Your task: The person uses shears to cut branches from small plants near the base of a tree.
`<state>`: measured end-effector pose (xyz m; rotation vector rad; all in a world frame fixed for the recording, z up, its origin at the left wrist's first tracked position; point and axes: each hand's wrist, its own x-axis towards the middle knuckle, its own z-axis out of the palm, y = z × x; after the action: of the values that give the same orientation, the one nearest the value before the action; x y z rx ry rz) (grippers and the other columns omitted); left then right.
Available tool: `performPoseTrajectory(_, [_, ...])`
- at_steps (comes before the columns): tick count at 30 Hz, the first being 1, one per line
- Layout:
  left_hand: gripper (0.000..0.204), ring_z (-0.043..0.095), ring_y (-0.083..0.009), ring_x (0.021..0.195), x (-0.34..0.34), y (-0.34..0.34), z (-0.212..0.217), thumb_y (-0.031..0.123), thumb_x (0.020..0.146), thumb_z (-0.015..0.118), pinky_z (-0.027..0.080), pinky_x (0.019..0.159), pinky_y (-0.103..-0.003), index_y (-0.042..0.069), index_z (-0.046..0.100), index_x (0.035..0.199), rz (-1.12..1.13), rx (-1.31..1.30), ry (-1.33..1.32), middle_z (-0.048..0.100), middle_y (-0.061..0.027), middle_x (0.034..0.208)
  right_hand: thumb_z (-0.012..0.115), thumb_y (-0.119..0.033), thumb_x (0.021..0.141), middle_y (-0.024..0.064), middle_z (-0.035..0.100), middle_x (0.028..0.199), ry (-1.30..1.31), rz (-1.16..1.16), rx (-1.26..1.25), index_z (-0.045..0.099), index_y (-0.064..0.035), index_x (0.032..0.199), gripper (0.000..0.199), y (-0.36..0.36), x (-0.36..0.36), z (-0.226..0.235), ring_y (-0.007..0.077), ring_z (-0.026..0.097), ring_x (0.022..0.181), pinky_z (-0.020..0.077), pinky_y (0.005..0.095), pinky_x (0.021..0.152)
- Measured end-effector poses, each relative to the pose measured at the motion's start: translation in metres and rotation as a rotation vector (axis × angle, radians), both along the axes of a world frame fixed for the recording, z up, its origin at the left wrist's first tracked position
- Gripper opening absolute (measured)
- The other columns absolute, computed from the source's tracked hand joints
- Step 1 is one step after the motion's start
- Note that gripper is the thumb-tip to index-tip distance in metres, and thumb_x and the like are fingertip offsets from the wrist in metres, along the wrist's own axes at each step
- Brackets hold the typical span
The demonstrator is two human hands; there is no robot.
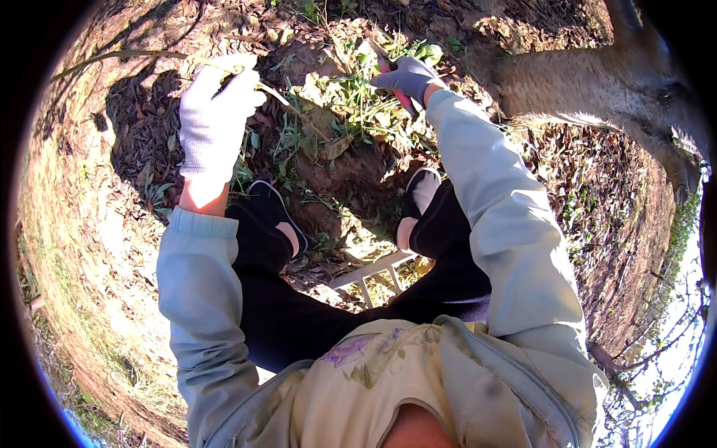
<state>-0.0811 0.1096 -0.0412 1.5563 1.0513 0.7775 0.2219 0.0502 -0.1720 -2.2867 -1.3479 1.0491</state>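
Note:
My left hand point(220, 112), in a pale knitted glove, is closed around a long thin stem point(127, 54). One end of the stem reaches out to the far left. Its other end slants down to the right over the leaves. To the right, my right hand point(412, 78), in a grey-coated glove, grips a small hand tool with a red handle point(405, 102), which looks like pruning shears. A dark narrow blade point(381, 56) points away from me beside a clump of cut green plants point(358, 97). The hand hides most of the tool.
A thick pale tree trunk point(560, 86) with branches stands at the right. Dry leaves point(291, 22) and soil cover the ground. My feet in dark shoes point(269, 209) flank a patch of bare soil point(347, 179). Below me shows a pale slatted frame point(373, 270).

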Motion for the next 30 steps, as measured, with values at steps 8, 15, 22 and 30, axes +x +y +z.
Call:
performPoseTrajectory(8, [0.024, 0.064, -0.0165, 0.09, -0.001, 0.011, 0.024, 0.009, 0.093, 0.056, 0.055, 0.075, -0.028, -0.005, 0.062, 0.11, 0.136, -0.02, -0.167, 0.063, -0.0133, 0.107, 0.079, -0.04, 0.067, 0.0096, 0.064, 0.07, 0.087, -0.211, -0.108, 0.061, -0.0039, 0.093, 0.048, 0.023, -0.04, -0.051, 0.0215, 0.062, 0.065, 0.0497, 0.0353, 0.069])
performPoseTrajectory(15, [0.025, 0.062, -0.0167, 0.091, 0.004, 0.006, 0.026, 0.015, 0.092, 0.056, 0.054, 0.077, -0.029, -0.001, 0.062, 0.109, 0.177, -0.055, 0.169, 0.062, -0.0098, 0.101, 0.073, -0.036, 0.068, 0.015, 0.065, 0.095, -0.058, -0.274, -0.001, 0.059, -0.0076, 0.101, 0.046, 0.061, -0.07, -0.109, 0.0309, 0.065, 0.09, 0.0506, 0.0391, 0.081])
performPoseTrajectory(22, [0.019, 0.059, -0.0145, 0.094, -0.002, 0.009, 0.022, 0.011, 0.092, 0.058, 0.05, 0.082, -0.028, 0.0, 0.063, 0.106, 0.214, -0.147, 0.247, 0.062, -0.0079, 0.104, 0.063, -0.025, 0.08, 0.0178, 0.065, 0.092, -0.227, -0.272, -0.001, 0.059, -0.0044, 0.105, 0.032, 0.078, -0.077, -0.128, 0.0347, 0.066, 0.09, 0.0528, 0.0445, 0.079])
performPoseTrajectory(30, [0.015, 0.06, -0.0111, 0.084, 0.012, 0.016, 0.013, 0.012, 0.091, 0.062, 0.05, 0.073, -0.025, 0.002, 0.065, 0.102, 0.142, -0.133, 0.258, 0.064, -0.004, 0.094, 0.059, -0.023, 0.083, 0.0179, 0.063, 0.101, -0.22, -0.264, -0.049, 0.054, -0.0056, 0.106, 0.029, 0.062, -0.088, -0.125, 0.0342, 0.064, 0.096, 0.0505, 0.0457, 0.083])
